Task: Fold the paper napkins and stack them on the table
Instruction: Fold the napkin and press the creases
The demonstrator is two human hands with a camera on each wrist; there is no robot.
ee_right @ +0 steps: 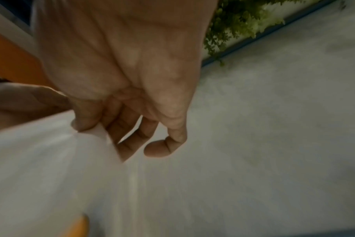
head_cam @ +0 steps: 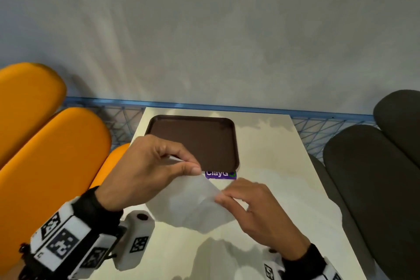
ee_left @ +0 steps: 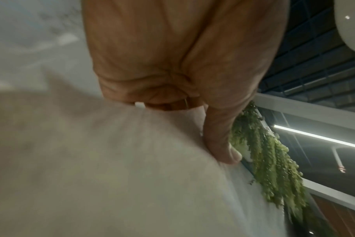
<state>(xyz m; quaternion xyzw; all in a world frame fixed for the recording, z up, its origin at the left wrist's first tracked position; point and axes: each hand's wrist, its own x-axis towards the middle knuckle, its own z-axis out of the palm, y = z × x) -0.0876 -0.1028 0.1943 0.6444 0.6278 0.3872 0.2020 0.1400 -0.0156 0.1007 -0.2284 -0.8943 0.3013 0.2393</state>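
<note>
A thin white paper napkin [head_cam: 195, 202] hangs between both hands above the pale table [head_cam: 272, 166]. My left hand [head_cam: 193, 167] pinches its upper corner between thumb and forefinger, just in front of the tray. My right hand [head_cam: 219, 196] pinches the napkin's right edge lower down, with the other fingers curled. In the left wrist view the napkin [ee_left: 111, 160] spreads out blurred below the thumb [ee_left: 219, 144]. The right wrist view shows the napkin [ee_right: 50, 160] nipped at its corner by the fingertips [ee_right: 85, 123]. No folded stack is in view.
An empty brown tray [head_cam: 195, 138] lies at the table's far left, with a purple sticker [head_cam: 220, 174] at its near edge. Orange seats [head_cam: 45, 154] stand to the left and dark seats [head_cam: 375, 177] to the right. A blue wire rail [head_cam: 227, 108] runs behind the table.
</note>
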